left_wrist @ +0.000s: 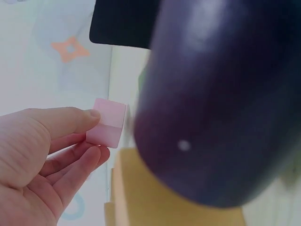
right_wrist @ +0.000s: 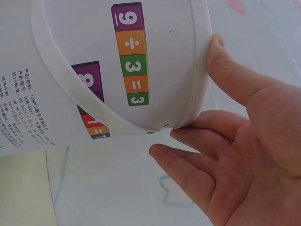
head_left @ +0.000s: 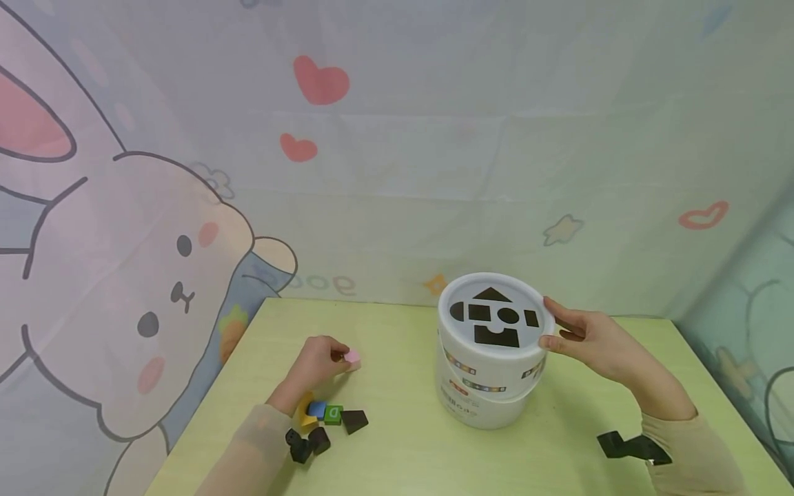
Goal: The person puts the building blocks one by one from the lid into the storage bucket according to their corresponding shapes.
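Note:
Between thumb and fingertips, my left hand (head_left: pixel 315 362) pinches a small pink block (left_wrist: pixel 106 123) just over the table. To the right stands a white bucket (head_left: pixel 484 410), its lid (head_left: pixel 462 332) cut with dark shaped holes: a triangle, a half circle, a round one and several others. My right hand (head_left: pixel 586 339) holds the bucket's upper rim from the right, thumb and fingers on its edge. In the right wrist view, coloured number blocks are printed on the bucket wall, and its white handle (right_wrist: pixel 61 70) hangs down across it.
Close to my left forearm lie a yellow block (head_left: pixel 307 411), a blue block (head_left: pixel 317 410), a green lettered block (head_left: pixel 333 415) and a dark block (head_left: pixel 355 421). A large dark purple rounded shape (left_wrist: pixel 221 117) blocks much of the left wrist view. A printed curtain (head_left: pixel 397 207) hangs behind the table.

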Motion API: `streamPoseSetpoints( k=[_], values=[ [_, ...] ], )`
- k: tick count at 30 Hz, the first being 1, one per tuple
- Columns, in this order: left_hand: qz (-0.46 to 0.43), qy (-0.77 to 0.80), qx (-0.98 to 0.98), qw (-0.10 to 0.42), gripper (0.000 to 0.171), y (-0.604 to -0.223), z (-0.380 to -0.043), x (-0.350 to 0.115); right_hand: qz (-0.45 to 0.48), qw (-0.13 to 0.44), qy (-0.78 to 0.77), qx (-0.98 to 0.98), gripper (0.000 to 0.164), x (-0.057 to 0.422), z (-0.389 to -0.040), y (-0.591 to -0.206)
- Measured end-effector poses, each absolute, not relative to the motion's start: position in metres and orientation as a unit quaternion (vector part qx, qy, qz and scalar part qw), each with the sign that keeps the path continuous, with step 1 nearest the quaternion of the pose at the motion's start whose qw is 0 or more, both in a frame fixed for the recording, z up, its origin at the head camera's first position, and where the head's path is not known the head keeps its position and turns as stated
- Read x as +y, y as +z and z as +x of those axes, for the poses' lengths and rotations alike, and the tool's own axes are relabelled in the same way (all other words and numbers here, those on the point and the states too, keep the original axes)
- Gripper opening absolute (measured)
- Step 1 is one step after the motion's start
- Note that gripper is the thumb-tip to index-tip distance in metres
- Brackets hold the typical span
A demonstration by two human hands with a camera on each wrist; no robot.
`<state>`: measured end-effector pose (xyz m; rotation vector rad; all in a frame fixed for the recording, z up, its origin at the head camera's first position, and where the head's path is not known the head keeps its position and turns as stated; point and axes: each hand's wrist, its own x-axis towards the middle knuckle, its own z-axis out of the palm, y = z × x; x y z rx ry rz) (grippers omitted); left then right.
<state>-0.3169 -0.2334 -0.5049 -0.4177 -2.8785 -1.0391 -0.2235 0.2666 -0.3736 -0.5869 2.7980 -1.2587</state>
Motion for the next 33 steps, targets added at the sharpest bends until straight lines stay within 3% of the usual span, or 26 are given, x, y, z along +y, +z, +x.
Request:
streamPoseSetpoints(
  k=[15,33],
  values=[
    [-0.177,-0.372,-0.908,0.075,0.024,-0.486,-0.318,-0.225,-0.185,0.005,-0.397,0.899,0.078,0.268,-0.223,-0.375],
    [-0.248,-0.483,-0.833,0.105,0.034,-0.417,-0.294,-0.175,-0.180,0.006,-0.391,0.903,0.079,0.268,-0.224,-0.374]
  ],
)
